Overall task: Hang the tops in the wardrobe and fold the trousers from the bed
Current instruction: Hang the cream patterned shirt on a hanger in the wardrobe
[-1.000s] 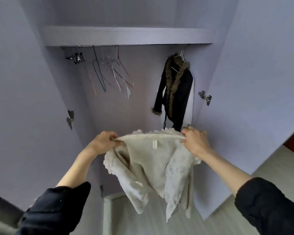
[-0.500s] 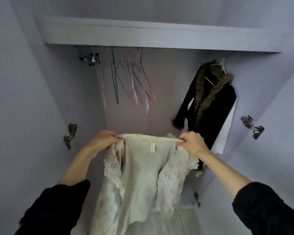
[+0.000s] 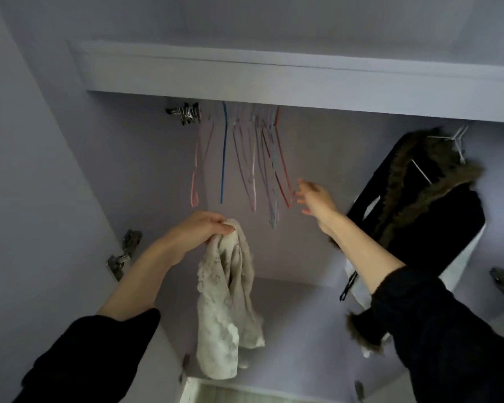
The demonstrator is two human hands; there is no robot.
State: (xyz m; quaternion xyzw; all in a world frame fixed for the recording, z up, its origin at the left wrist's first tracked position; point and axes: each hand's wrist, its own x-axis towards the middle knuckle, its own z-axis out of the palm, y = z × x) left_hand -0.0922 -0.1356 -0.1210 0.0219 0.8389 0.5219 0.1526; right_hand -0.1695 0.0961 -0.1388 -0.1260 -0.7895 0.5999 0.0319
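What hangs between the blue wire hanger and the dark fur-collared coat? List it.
In the head view: several thin empty wire hangers, the red one nearest the right hand, then bare wardrobe back before the coat.

Under the wardrobe shelf (image 3: 274,74), empty wire hangers (image 3: 253,164) hang beside a fur-trimmed black coat (image 3: 437,216).

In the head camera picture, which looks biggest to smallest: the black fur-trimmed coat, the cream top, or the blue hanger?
1. black fur-trimmed coat, though part is hidden behind the right arm
2. cream top, bunched in the left hand and nearer the camera, so its true size is unsure
3. blue hanger, a thin wire
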